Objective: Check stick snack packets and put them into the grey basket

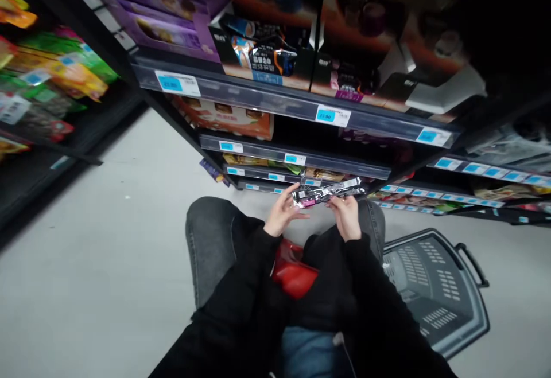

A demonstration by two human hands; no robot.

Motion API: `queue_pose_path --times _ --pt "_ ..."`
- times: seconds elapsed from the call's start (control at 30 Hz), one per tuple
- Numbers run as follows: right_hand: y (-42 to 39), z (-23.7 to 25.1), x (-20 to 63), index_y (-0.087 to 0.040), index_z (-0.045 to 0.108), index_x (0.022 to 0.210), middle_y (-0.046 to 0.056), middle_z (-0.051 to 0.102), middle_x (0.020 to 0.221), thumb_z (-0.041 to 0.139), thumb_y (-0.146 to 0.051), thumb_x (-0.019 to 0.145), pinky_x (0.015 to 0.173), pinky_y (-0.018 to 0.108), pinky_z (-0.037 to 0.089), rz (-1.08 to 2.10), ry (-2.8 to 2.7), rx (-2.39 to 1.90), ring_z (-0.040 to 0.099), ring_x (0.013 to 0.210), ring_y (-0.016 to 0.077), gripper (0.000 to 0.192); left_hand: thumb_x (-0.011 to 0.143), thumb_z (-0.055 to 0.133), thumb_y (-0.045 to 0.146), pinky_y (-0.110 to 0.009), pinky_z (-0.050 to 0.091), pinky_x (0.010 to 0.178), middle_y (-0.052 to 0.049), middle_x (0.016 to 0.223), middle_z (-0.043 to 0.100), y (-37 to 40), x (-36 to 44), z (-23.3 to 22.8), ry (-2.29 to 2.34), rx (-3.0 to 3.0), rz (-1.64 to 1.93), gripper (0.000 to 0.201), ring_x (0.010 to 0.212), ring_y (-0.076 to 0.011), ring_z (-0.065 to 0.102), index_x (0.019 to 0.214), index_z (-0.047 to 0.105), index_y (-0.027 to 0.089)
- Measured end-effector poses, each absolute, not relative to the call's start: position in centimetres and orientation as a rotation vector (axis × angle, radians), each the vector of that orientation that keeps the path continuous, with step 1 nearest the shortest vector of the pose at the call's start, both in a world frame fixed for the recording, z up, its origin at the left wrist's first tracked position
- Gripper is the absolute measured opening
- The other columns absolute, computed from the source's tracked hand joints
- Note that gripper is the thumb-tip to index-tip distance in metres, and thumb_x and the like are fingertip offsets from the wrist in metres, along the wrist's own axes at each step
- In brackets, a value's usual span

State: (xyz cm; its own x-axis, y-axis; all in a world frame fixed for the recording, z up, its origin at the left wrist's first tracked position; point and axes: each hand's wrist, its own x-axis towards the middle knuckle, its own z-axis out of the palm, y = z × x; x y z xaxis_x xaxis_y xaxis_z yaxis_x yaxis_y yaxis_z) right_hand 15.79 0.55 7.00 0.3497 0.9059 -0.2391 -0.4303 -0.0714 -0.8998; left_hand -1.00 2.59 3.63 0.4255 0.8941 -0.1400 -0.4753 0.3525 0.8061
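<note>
Shelves (258, 97) are seen across the upper frame. At centre, a shiny packet (329, 192) is held at its left end by the left hand (280, 213) and pinched along its lower edge by the right hand (348, 215). At lower right, a basket (462, 306) is seen.

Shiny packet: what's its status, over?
Right hand gripping shiny packet. Left hand at its left end. Basket on floor to the right. Nothing seen blocking either hand.
</note>
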Motion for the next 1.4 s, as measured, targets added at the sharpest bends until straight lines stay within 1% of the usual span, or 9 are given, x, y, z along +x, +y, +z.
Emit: queue_pose_path --times 0.13,0.27,0.33,0.5,0.73,1.07,1.23,1.3,1.4 --pt "-0.2 3.7 15.7 -0.016 0.058 0.079 0.000 0.059 0.074 0.071 -0.025 0.059 0.058 0.026 0.050 1.412 -0.556 -1.169 0.057 0.064 0.0112 0.025 0.054 0.077 0.027 -0.039 0.056 0.066 -0.005 0.080 0.065 2.2 -0.9 2.0 0.911 0.796 0.895 0.058 0.069 -0.0218 0.066 0.106 0.055 0.013" --pt "0.1 2.5 18.9 -0.024 0.055 0.093 -0.004 0.057 0.076 0.071 -0.025 0.060 0.061 0.028 0.054 1.284 -0.560 -1.182 0.056 0.064 0.0090 0.037 0.053 0.077 0.027 -0.041 0.056 0.068 -0.004 0.072 0.066 2.7 -1.4 0.5 0.986 0.856 0.829 0.050 0.066 -0.0224 0.066 0.096 0.060 0.009" --pt "0.1 2.1 20.5 -0.026 0.054 0.099 -0.004 0.057 0.076 0.071 -0.025 0.060 0.063 0.029 0.055 1.255 -0.685 -1.236 0.057 0.064 0.0092 0.043 0.055 0.076 0.029 -0.041 0.057 0.067 -0.005 0.071 0.066 3.0 -1.8 0.1 0.982 0.885 0.793 0.051 0.066 -0.0230 0.066 0.099 0.060 0.009" --pt "-0.2 2.1 22.1 -0.019 0.064 0.085 0.003 0.066 0.084 0.069 -0.031 0.062 0.070 0.031 0.055 1.208 -1.008 -1.403 0.062 0.073 0.0142 0.026 0.057 0.075 0.029 -0.040 0.057 0.063 -0.005 0.073 0.067 3.5 -2.7 -0.3 0.970 0.911 0.756 0.050 0.064 -0.0228 0.066 0.102 0.061 0.010" --pt "-0.2 2.7 21.8 -0.018 0.070 0.078 0.005 0.071 0.079 0.070 -0.032 0.062 0.067 0.030 0.055 1.148 -1.123 -1.505 0.066 0.068 0.0170 0.021 0.059 0.073 0.034 -0.035 0.058 0.058 -0.008 0.089 0.069 3.9 -3.4 -1.2 1.049 0.916 0.839 0.038 0.063 -0.0185 0.065 0.088 0.069 0.011" --pt "-0.4 1.9 21.2 -0.018 0.070 0.078 0.004 0.071 0.073 0.063 -0.040 0.069 0.056 0.028 0.054 1.126 -1.155 -1.549 0.066 0.056 0.0179 0.025 0.057 0.073 0.037 -0.031 0.057 0.052 -0.007 0.080 0.069 4.3 -3.4 -1.3 1.085 0.827 0.854 0.035 0.057 -0.0171 0.063 0.079 0.070 0.010" --pt "-0.2 1.3 21.0 -0.019 0.064 0.069 0.000 0.061 0.049 0.059 -0.044 0.072 0.045 0.027 0.048 1.092 -1.169 -1.608 0.059 0.043 0.0163 0.025 0.058 0.074 0.038 -0.031 0.057 0.051 -0.009 0.068 0.067 4.4 -3.2 -0.9 1.080 0.674 0.715 0.041 0.052 -0.0189 0.064 0.083 0.067 0.006" --pt "-0.1 1.2 21.1 -0.020 0.061 0.067 -0.002 0.057 0.046 0.060 -0.044 0.071 0.042 0.027 0.046 1.121 -1.124 -1.609 0.057 0.040 0.0153 0.025 0.062 0.072 0.037 -0.030 0.057 0.053 -0.009 0.067 0.067 4.4 -3.1 -0.9 1.079 0.663 0.687 0.041 0.053 -0.0181 0.064 0.087 0.066 0.005" --pt "0.2 1.2 21.3 -0.020 0.058 0.072 -0.004 0.053 0.046 0.062 -0.043 0.069 0.036 0.024 0.040 1.197 -1.081 -1.600 0.052 0.036 0.0122 0.024 0.066 0.069 0.035 -0.030 0.058 0.056 -0.006 0.071 0.066 4.3 -3.1 -1.0 1.057 0.709 0.681 0.048 0.057 -0.0172 0.065 0.107 0.060 0.009"
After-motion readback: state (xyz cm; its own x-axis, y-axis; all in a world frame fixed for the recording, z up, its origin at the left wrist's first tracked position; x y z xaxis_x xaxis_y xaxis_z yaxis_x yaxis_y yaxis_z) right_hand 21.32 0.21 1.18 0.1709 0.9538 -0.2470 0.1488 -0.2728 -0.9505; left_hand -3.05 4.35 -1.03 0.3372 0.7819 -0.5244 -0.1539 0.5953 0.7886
